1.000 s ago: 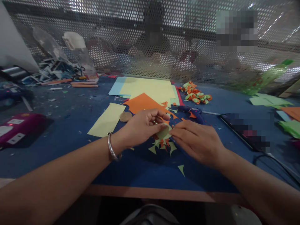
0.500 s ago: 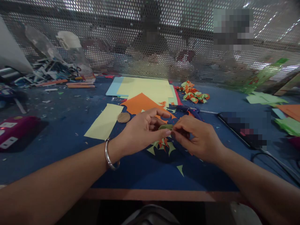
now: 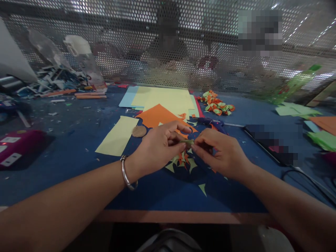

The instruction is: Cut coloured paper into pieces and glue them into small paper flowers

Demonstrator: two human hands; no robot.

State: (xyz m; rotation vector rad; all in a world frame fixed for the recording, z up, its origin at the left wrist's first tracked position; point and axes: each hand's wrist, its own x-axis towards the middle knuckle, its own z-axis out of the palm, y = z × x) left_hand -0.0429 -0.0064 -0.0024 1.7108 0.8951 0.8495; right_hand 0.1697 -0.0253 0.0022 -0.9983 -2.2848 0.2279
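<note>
My left hand (image 3: 160, 145) and my right hand (image 3: 219, 152) meet over the middle of the blue table. Both pinch a small green paper piece (image 3: 188, 142) between thumb and fingertips, holding it just above the table. Under the hands lies a cluster of green and orange pointed paper cutouts (image 3: 182, 161). A silver bangle (image 3: 126, 173) sits on my left wrist. One loose green triangle (image 3: 202, 189) lies nearer the front edge.
Yellow, blue and orange paper sheets (image 3: 162, 101) lie behind the hands, a yellow strip (image 3: 117, 136) and a brown disc (image 3: 139, 131) to the left. A blue glue gun (image 3: 211, 123), a heap of orange-green paper flowers (image 3: 217, 105), a magenta box (image 3: 18, 145) and a perforated metal screen (image 3: 168, 45) surround them.
My right hand went from lying flat on the cutouts to a pinch. Both hands lifted the green piece off the table and pressed it narrower between the fingertips.
</note>
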